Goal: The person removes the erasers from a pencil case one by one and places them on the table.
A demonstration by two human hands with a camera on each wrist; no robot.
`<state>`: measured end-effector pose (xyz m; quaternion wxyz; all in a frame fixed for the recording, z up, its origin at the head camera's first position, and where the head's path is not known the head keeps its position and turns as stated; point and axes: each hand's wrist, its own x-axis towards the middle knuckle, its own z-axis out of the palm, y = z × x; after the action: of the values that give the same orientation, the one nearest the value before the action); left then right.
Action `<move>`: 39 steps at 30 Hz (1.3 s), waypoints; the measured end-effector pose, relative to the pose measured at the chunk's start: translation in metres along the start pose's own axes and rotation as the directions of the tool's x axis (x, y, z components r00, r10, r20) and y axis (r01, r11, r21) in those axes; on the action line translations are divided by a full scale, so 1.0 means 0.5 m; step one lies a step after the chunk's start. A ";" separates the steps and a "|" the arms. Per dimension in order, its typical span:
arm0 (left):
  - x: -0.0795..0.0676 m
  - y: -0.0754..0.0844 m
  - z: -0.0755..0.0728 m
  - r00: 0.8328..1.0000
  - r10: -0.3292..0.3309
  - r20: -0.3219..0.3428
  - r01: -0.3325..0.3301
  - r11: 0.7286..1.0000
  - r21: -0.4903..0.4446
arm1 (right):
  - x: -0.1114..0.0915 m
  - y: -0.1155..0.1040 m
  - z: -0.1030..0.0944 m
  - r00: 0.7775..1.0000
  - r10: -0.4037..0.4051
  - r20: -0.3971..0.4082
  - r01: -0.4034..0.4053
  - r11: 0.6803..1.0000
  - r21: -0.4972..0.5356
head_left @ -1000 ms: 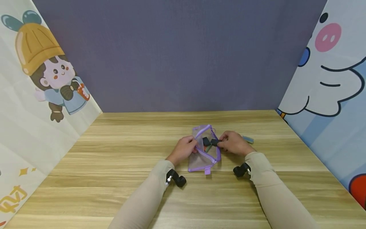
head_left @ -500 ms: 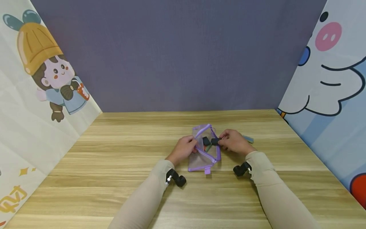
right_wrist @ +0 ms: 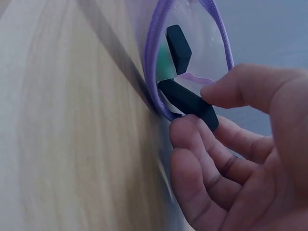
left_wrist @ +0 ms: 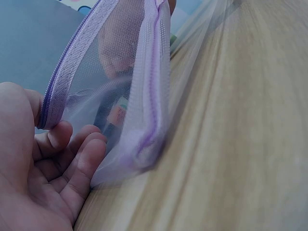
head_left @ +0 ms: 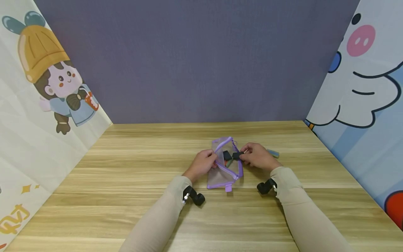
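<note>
A mesh zip pouch [head_left: 217, 178] with purple edging lies with its zipper spread apart. My left hand [head_left: 203, 163] pinches the pouch's near-left zipper edge between thumb and fingers, seen close in the left wrist view. On the other side, my right hand [head_left: 258, 156] pinches a small black block [right_wrist: 190, 103] with a slanted end, right at the pouch's mouth. The block's far end reaches inside the purple rim. Within the pouch are a second black block [right_wrist: 178, 49], a green item [right_wrist: 164, 63] and a small orange-red item [left_wrist: 117, 114], partly veiled by the mesh.
A small blue, flat-sided piece [head_left: 273, 153] lies on the wooden tabletop [head_left: 141, 168] just beyond the right hand. A grey panel [head_left: 201, 63] closes off the back. Printed cartoon sheets [head_left: 19, 133] stand along both sides.
The right hand has shifted very slightly away from me, with the black block turning a little at the pouch's mouth. The left hand and the pouch stay as they were.
</note>
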<state>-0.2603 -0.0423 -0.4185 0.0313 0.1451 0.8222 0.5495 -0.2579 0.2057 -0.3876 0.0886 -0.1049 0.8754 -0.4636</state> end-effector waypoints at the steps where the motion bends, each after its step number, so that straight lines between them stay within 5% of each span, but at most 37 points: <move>1: 0.001 0.000 0.000 1.000 -0.001 0.000 0.001 1.000 0.000 | 0.001 0.001 0.000 1.000 0.001 0.002 -0.001 1.000 0.001; 39: -0.001 0.003 -0.004 1.000 -0.017 0.013 0.017 1.000 -0.018 | -0.002 0.002 -0.006 0.999 -0.039 -0.018 0.039 0.999 -0.014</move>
<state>-0.2599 -0.0436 -0.4164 0.0425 0.1412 0.8181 0.5558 -0.2576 0.2091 -0.3864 0.0709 -0.1184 0.8771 -0.4601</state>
